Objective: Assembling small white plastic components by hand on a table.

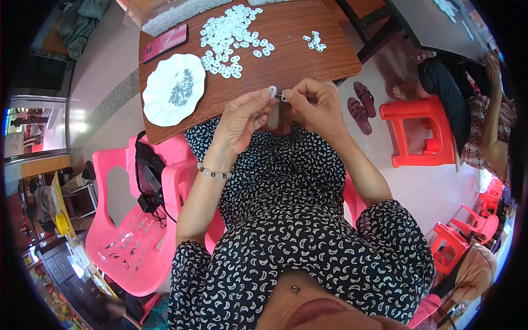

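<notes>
My left hand (245, 116) is closed, pinching a small white oval piece with holes (273, 91) between thumb and forefinger, just off the table's near edge. Close against it, my right hand (315, 108) is closed in a pinch too. A tiny light-coloured bit shows at its fingertips, too small to name. Beyond my hands, a pile of similar white two-holed pieces (223, 37) covers part of the brown table (297, 36). To the left sits a white scalloped plate (157, 104) bearing many thin grey metal-looking bits (182, 88). A smaller group of white pieces (316, 42) lies at the right.
A pink phone (165, 43) lies behind the plate. Pink chairs (124, 247) stand at my left, one with a black bag (149, 173). On the floor at right are dark red sandals (360, 108) and a red stool (418, 132), beside another person (484, 126) at a table.
</notes>
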The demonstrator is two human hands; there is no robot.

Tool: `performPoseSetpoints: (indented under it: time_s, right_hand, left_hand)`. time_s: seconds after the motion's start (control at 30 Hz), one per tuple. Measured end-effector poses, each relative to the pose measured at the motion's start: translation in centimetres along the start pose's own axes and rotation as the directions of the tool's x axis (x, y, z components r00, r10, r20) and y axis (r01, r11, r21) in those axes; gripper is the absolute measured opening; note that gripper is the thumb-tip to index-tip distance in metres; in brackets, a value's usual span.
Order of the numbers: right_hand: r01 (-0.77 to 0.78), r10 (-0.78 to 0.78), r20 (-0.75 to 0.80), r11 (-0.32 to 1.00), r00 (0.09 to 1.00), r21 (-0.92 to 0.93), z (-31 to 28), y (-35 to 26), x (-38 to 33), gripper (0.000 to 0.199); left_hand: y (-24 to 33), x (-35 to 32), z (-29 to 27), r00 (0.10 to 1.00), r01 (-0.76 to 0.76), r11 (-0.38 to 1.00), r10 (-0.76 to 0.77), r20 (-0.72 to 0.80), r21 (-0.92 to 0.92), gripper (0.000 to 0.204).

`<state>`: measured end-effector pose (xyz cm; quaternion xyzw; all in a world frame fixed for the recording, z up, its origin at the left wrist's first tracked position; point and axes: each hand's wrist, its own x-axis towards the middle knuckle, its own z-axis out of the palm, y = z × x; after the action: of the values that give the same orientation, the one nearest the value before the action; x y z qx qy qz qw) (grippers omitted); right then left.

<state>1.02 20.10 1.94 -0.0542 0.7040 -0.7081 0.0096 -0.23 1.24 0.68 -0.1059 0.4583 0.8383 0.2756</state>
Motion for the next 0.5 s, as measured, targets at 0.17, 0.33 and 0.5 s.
performPoseSetpoints:
  time_s: [0.17,0.33,0.5]
  right_hand:
    - [0.009,-0.009,-0.005,1.000,1.000,-0.022,-0.02,-0.15,-0.11,0.023]
    - [0.058,-0.058,-0.016,0.998,0.998,-0.030,-0.07,0.46,-0.13,0.022]
    - [-0.032,0.031,-0.017,0.998,0.999,-0.051,-0.18,-0.29,-0.14,0.020]
  left_hand:
    - [-0.02,-0.09,0.24,0.999,-0.033,0.998,0.034,-0.020,0.048,0.023]
    - [-0.04,-0.01,0.26,1.000,-0.018,0.999,0.019,-0.015,0.042,0.023]
    - [-0.12,-0.02,0.40,1.000,-0.011,0.999,0.012,-0.024,0.045,0.023]
